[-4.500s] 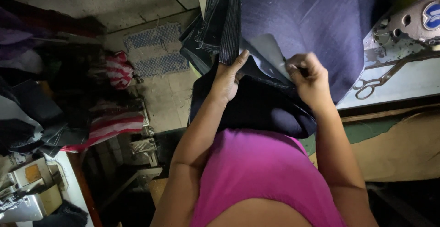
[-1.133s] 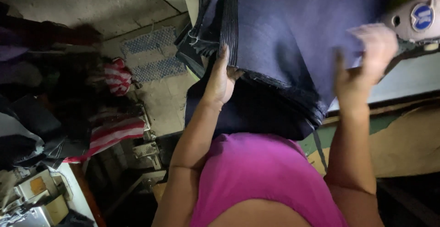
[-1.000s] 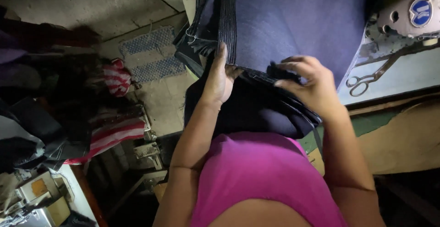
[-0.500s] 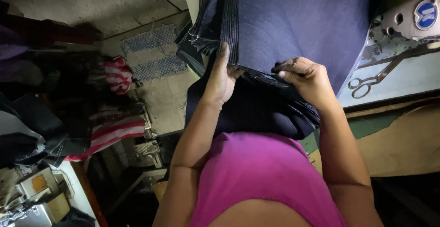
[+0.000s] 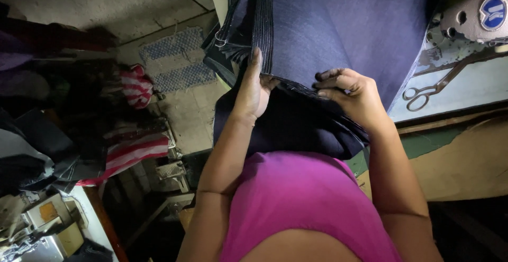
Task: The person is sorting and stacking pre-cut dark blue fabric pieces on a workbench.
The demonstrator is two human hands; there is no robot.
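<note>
A thick stack of dark blue denim pieces (image 5: 344, 24) lies on the table in front of me and hangs over its near edge into my lap. My left hand (image 5: 254, 84) lies flat against the stack's left edge, fingers stretched along the layered edges. My right hand (image 5: 352, 95) grips the near edge of the top layers, fingers curled over the fold. More dark cloth (image 5: 286, 129) bunches under both hands above my pink top.
A sewing machine head (image 5: 476, 18) stands at the top right, with scissors (image 5: 434, 84) on the pale table beside the denim. Left of me are a concrete floor, a woven mat (image 5: 174, 63), red-and-white striped cloth (image 5: 132, 145) and heaps of dark garments.
About a second ago my right hand was raised near the sewing machine; it came back down onto the near edge of the denim and took hold. My left hand stayed put.
</note>
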